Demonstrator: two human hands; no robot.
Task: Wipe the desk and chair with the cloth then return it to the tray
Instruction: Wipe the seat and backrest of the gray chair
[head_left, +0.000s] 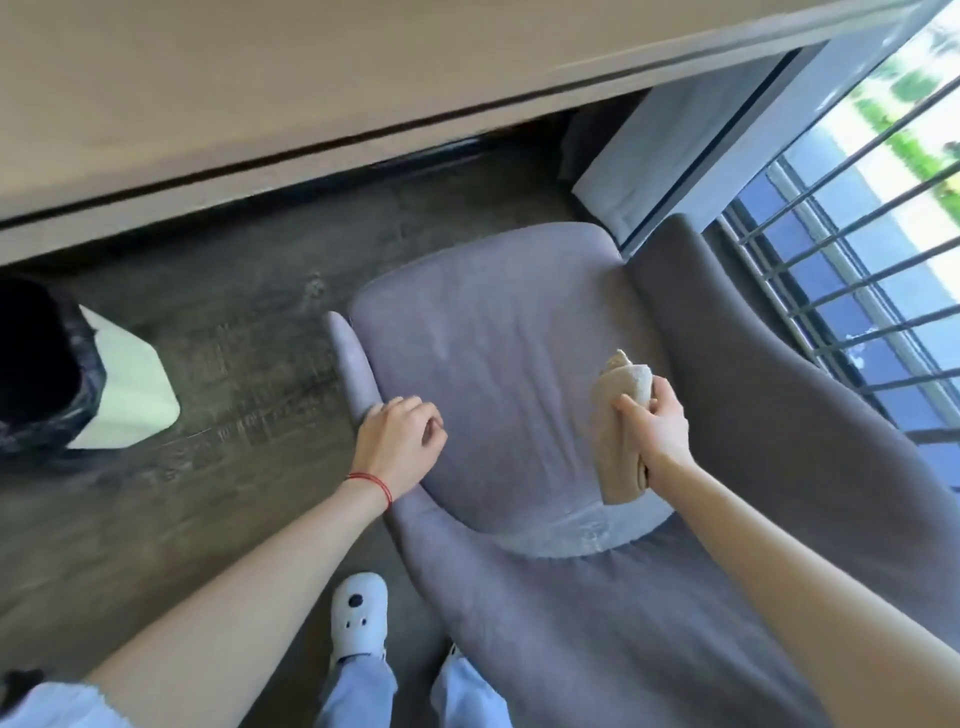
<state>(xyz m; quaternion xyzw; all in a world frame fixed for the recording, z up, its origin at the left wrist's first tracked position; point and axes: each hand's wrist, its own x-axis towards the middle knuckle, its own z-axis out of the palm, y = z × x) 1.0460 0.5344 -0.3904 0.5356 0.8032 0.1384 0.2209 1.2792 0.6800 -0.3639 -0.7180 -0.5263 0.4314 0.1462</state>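
Observation:
A grey-purple upholstered chair (483, 353) fills the middle of the view, its seat facing up at me. My right hand (655, 422) grips a folded beige cloth (618, 441) just above the right side of the seat. My left hand (397, 441) rests on the chair's left armrest, fingers loosely curled over its edge, a red string around the wrist. The tan desk (260, 78) runs across the top of the view, beyond the chair. No tray is in view.
A bin with a black liner (47, 364) stands on the dark wood floor (218, 338) at the left. A window with metal bars (857, 234) and a pale curtain (670, 135) lie to the right. My white shoe (358, 618) is beside the chair.

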